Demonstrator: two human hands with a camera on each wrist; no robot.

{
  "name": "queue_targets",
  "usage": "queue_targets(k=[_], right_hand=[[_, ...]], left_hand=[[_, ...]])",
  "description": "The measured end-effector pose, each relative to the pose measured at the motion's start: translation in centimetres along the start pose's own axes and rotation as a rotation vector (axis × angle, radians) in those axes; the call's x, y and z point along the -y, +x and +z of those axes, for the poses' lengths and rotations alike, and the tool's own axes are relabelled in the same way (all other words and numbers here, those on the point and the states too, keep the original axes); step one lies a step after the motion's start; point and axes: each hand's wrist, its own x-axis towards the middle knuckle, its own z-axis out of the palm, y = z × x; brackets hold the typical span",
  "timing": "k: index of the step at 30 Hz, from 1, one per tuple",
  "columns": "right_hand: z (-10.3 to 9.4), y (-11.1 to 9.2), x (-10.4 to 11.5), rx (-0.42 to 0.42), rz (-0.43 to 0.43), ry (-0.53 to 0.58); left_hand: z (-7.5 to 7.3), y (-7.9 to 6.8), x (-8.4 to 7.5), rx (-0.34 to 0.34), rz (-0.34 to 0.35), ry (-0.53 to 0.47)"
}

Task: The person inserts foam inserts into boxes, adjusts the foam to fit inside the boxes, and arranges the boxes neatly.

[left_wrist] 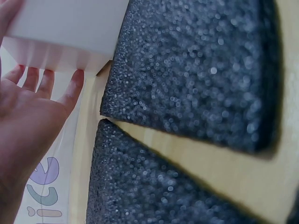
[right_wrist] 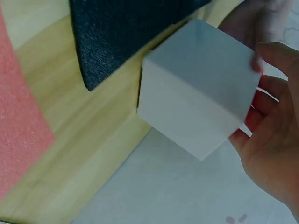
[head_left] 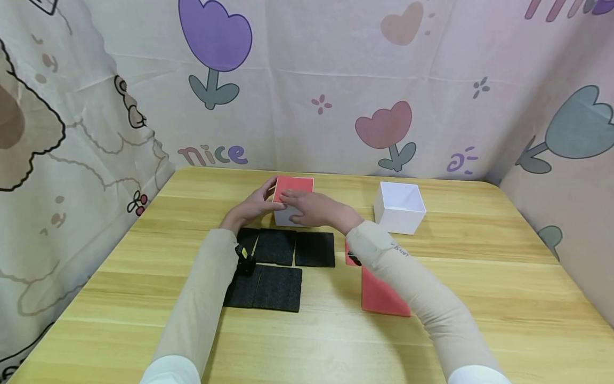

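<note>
Wood-grain table (head_left: 336,341); printed cloth (head_left: 297,42) around: purple tulip (head_left: 216,37), "nice" lettering (head_left: 221,156); brown-centred print (head_left: 9,120), perhaps flower, cropped.

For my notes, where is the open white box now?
In the head view, the open box stands right of the red-topped box, behind the red pads.

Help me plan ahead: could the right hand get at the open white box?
Probably yes: the right hand is at the red-topped box, with bare tabletop between it and the open white box.
</note>
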Motion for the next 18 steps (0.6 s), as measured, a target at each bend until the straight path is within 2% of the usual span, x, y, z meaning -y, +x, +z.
queue_targets(k=[6,12,18], right_hand=[[0.15,0.12,0.33,0.007,0.017,-0.041],[-0.01,0.29,0.39,0.015,0.029,-0.033],[-0.12,0.76,0.53,0.060,0.086,-0.025]], left_hand=[[-0.02,-0.11,-0.14,-0.005,0.002,0.015],[-0.06,0.02,0.03,0.000,0.001,0.028],[-0.03,0.05,0.19,-0.002,-0.002,0.032]])
